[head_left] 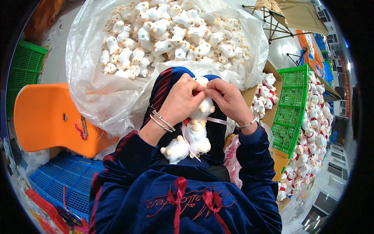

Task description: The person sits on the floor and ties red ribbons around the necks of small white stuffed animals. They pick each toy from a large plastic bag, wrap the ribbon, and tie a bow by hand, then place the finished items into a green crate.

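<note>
Head view: left hand [180, 99] and right hand [229, 100] pinched a toy [202, 110] at its neck, lap [219, 136] likely steadying it.

Left of the hands [177, 99] [230, 99] the air above the plastic sheet [93, 97] is free, but rightward a green crate [289, 113] obstructs.

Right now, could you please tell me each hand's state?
Left hand: closed in a pinch at the white plush toy; exact grip unclear.
Right hand: pinched closed there too; exact grip unclear.
</note>
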Demonstrator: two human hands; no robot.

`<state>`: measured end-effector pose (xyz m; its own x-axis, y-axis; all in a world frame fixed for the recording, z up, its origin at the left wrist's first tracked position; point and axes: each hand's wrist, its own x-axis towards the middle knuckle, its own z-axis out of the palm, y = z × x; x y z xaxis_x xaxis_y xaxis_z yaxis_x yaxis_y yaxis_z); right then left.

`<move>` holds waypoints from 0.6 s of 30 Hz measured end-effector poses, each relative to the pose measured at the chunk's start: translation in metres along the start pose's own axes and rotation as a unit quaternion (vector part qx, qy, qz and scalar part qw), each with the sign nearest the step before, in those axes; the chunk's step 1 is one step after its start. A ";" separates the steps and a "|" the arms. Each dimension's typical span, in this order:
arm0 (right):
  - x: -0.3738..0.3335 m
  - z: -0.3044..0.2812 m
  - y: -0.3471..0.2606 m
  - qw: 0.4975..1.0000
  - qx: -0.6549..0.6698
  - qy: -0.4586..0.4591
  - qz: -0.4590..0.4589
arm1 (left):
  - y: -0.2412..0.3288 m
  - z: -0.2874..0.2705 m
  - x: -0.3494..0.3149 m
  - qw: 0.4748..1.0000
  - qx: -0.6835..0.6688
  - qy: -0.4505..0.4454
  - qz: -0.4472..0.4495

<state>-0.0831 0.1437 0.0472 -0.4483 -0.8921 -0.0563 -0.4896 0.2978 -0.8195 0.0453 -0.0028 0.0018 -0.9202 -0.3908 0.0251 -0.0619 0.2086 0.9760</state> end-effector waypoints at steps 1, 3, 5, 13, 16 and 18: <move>0.000 -0.002 -0.004 0.999 -0.035 -0.006 -0.014 | 0.000 0.002 -0.001 1.000 0.007 0.009 0.003; 0.000 0.001 -0.010 0.997 -0.078 0.009 -0.024 | 0.000 0.005 -0.002 0.999 0.020 0.025 0.010; 0.000 0.006 -0.010 0.996 -0.078 0.031 -0.021 | 0.001 0.005 0.000 1.000 0.022 0.014 0.000; -0.001 0.003 0.005 0.995 0.089 0.020 0.038 | -0.004 -0.012 0.006 0.998 -0.002 -0.058 0.011; 0.002 -0.010 0.007 0.996 0.073 -0.043 0.036 | 0.000 -0.012 0.006 0.998 -0.019 -0.053 -0.015; 0.001 -0.014 0.001 0.996 0.062 -0.050 0.039 | -0.001 -0.009 0.006 0.998 -0.024 -0.054 -0.003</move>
<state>-0.0944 0.1475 0.0545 -0.4018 -0.8990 -0.1743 -0.3566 0.3289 -0.8744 0.0431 -0.0138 0.0029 -0.9565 -0.2916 -0.0015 -0.0512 0.1630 0.9853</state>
